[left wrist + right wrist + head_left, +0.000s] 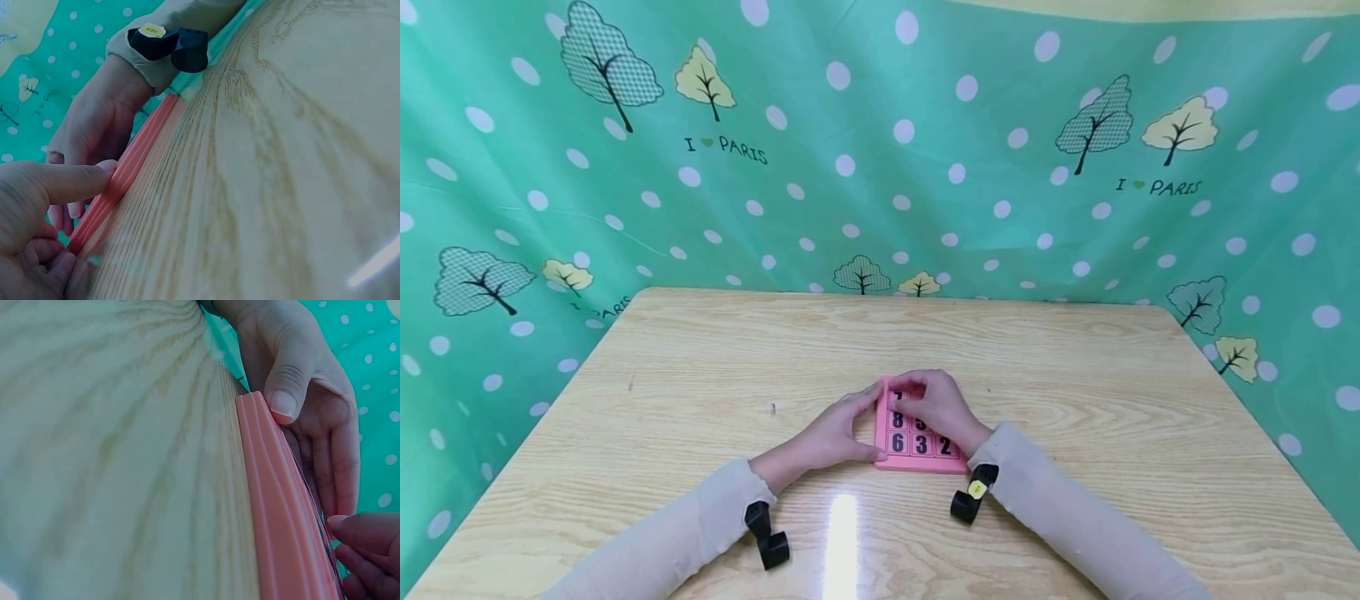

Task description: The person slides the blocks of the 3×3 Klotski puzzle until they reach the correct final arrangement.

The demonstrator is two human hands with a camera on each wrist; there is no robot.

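Observation:
A pink sliding number puzzle (922, 464) lies flat on the wooden table, with black numerals such as 8, 6, 3 and 2 on its square tiles. My left hand (831, 429) holds its left side, the thumb at the near corner and the fingers along the edge toward the far corner. Over the upper right part of the board reaches my right hand (943, 408), its thumb and fingertips at the left column of tiles. Several tiles are hidden under it. In the right wrist view, the left thumb (284, 405) presses against the puzzle's pink rim (275, 487).
The wooden table (737, 350) extends around the board. Behind it hangs a green dotted curtain (880, 167) with printed trees. Each wrist carries a black camera mount (767, 537). A bright light reflection (841, 542) shows on the near tabletop.

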